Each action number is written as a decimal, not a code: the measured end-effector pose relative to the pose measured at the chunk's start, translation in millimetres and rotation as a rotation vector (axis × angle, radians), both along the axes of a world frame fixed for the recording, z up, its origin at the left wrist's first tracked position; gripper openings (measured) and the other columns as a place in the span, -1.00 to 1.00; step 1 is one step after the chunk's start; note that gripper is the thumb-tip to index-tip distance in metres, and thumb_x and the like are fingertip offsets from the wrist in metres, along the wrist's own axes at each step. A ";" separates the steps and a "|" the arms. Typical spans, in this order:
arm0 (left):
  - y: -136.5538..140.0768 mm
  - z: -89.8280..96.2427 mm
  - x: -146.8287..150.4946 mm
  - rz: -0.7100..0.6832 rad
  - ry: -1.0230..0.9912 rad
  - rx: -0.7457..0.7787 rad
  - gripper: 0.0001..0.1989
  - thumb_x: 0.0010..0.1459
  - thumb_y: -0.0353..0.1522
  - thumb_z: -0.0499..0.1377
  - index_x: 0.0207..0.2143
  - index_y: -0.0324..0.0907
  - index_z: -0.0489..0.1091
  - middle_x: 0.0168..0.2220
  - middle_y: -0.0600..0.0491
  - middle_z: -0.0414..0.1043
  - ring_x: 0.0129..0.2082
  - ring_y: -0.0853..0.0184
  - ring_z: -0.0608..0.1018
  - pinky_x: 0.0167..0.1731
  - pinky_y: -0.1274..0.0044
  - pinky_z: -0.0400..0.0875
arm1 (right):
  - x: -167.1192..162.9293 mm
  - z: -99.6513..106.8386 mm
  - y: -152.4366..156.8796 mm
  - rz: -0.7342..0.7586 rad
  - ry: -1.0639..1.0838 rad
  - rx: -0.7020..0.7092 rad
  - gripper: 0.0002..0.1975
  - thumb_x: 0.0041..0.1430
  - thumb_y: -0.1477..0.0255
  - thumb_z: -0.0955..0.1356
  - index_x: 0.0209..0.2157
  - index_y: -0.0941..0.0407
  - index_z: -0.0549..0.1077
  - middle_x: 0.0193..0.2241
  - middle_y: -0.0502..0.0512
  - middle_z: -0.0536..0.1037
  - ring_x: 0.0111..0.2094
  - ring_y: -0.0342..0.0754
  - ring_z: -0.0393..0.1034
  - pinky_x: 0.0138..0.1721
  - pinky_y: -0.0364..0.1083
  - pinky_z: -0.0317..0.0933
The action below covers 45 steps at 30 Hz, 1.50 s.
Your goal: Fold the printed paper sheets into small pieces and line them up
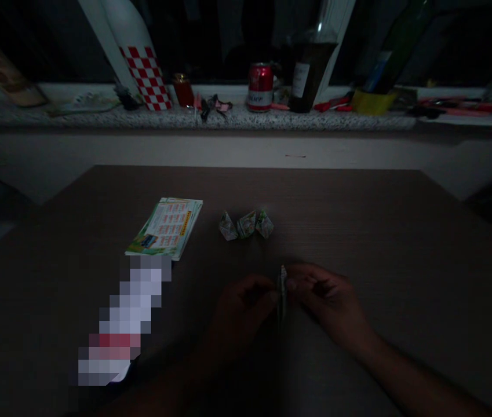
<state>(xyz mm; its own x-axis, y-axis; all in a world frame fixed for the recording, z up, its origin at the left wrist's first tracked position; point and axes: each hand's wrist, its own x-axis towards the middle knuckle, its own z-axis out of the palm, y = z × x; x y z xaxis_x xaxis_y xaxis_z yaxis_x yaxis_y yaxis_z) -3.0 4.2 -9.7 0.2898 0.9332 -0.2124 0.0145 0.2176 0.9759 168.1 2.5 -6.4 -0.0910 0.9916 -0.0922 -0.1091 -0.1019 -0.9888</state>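
Pinching a folded paper point(283, 298) upright between their fingers point(258, 281), the left hand point(243, 304) and right hand point(330, 295) meet over the table point(359, 220), with three folded shapes point(246, 225) beyond and a card stack point(167, 227) leftward.

Pixelated long object point(129, 313), its surface unreadable

Bottles point(301, 81) on a windowsill point(228, 122) suggest a home
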 end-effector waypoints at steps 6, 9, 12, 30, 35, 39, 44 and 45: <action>3.5 8.0 2.9 0.023 -0.047 -0.043 -0.84 -0.01 -0.32 0.26 -0.39 -0.25 0.43 -0.53 0.10 0.42 -0.55 0.43 0.43 -0.52 0.61 0.30 | -1.9 -1.1 -2.7 0.048 -0.040 0.022 -0.69 -0.03 0.41 0.48 -0.18 0.10 0.54 -0.43 0.02 0.60 -0.43 -0.15 0.46 -0.39 -0.18 0.35; 5.5 9.3 3.4 0.021 -0.034 -0.043 -0.82 -0.02 -0.32 0.25 -0.39 -0.26 0.43 -0.54 0.10 0.42 -0.56 0.43 0.43 -0.53 0.61 0.31 | -1.9 0.8 -2.5 0.065 -0.036 0.050 -0.68 -0.03 0.41 0.48 -0.17 0.10 0.54 -0.38 0.05 0.62 -0.37 -0.12 0.49 -0.31 -0.15 0.38; 6.8 8.2 3.5 0.012 -0.012 -0.048 -0.80 -0.01 -0.31 0.25 -0.37 -0.27 0.43 -0.53 0.10 0.43 -0.56 0.43 0.44 -0.52 0.60 0.32 | -2.3 3.1 -1.7 0.085 -0.049 0.102 -0.72 0.03 0.37 0.44 -0.17 0.10 0.55 -0.34 0.08 0.63 -0.33 -0.09 0.51 -0.24 -0.11 0.40; 8.4 15.3 3.4 0.106 0.097 0.008 -0.78 -0.08 -0.37 0.31 -0.34 -0.26 0.43 -0.38 0.03 0.52 -0.37 0.32 0.55 -0.35 0.54 0.42 | -4.3 -3.7 -4.8 -0.010 -0.583 0.338 -0.91 0.06 0.50 0.35 -0.37 0.13 0.51 -0.53 0.00 0.53 -0.52 -0.14 0.42 -0.47 -0.19 0.27; 3.8 11.8 3.5 0.090 0.145 0.102 -0.80 0.04 -0.39 0.23 -0.23 -0.23 0.42 -0.28 -0.02 0.56 -0.27 0.28 0.59 -0.29 0.53 0.45 | -6.3 0.3 -4.9 -0.008 -0.620 0.334 -0.88 0.06 0.48 0.36 -0.31 0.13 0.52 -0.58 -0.02 0.51 -0.56 -0.15 0.41 -0.52 -0.20 0.25; 3.7 9.1 4.8 0.100 0.204 0.168 -0.73 0.03 -0.41 0.23 -0.16 -0.20 0.41 -0.23 -0.01 0.58 -0.25 0.27 0.61 -0.26 0.52 0.46 | -7.0 -1.0 -3.3 0.001 -0.614 0.331 -0.86 0.08 0.46 0.36 -0.28 0.12 0.52 -0.53 0.01 0.57 -0.52 -0.13 0.46 -0.48 -0.19 0.30; 8.2 9.2 7.2 0.153 0.250 0.145 -0.76 -0.02 -0.42 0.25 -0.23 -0.20 0.41 -0.31 0.00 0.57 -0.32 0.27 0.61 -0.35 0.53 0.45 | -7.0 -2.7 -2.2 -0.003 -0.649 0.329 -0.89 0.08 0.47 0.35 -0.31 0.12 0.50 -0.50 0.02 0.58 -0.50 -0.11 0.47 -0.45 -0.17 0.31; 9.0 9.8 7.7 0.169 0.261 0.134 -0.77 -0.04 -0.43 0.25 -0.25 -0.21 0.40 -0.33 0.01 0.56 -0.33 0.27 0.60 -0.37 0.53 0.44 | -7.0 -3.1 -2.1 -0.014 -0.664 0.322 -0.91 0.08 0.47 0.36 -0.33 0.12 0.49 -0.52 0.01 0.56 -0.52 -0.12 0.46 -0.48 -0.18 0.29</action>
<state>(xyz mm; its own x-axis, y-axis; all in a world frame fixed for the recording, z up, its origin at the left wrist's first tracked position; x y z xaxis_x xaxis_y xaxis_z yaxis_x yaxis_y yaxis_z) 4.7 13.3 0.2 0.0803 0.9881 -0.1310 0.2426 0.1081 0.9641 161.0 0.4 -9.5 -0.1042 0.9795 0.1721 0.5235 0.2012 -0.8279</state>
